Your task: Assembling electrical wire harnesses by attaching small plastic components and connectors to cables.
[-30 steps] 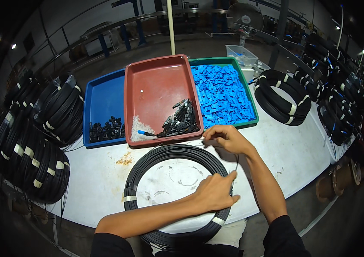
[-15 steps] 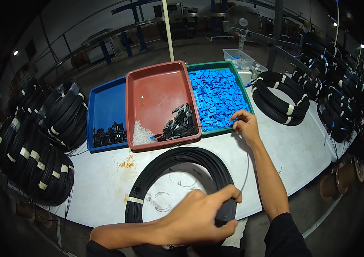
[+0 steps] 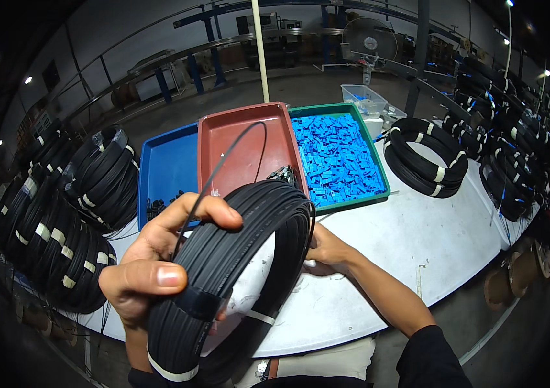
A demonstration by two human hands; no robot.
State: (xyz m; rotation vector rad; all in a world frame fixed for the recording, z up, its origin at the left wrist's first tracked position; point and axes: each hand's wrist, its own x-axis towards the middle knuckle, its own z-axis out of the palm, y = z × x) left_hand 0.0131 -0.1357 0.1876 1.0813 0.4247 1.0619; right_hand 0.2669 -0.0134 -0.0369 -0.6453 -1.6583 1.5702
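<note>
Here, black cable coil (image 3: 222, 251) clamped in left fingers (image 3: 171, 276), right fingers (image 3: 319, 244) beyond, grip unclear.

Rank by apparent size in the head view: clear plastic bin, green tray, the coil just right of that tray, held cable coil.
1. Held cable coil, enlarged by nearness
2. Green tray
3. Table coil
4. Clear plastic bin

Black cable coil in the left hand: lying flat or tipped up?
Tipped up: the left hand grips the black cable coil, and its raised upper edge hides part of the red tray.
</note>
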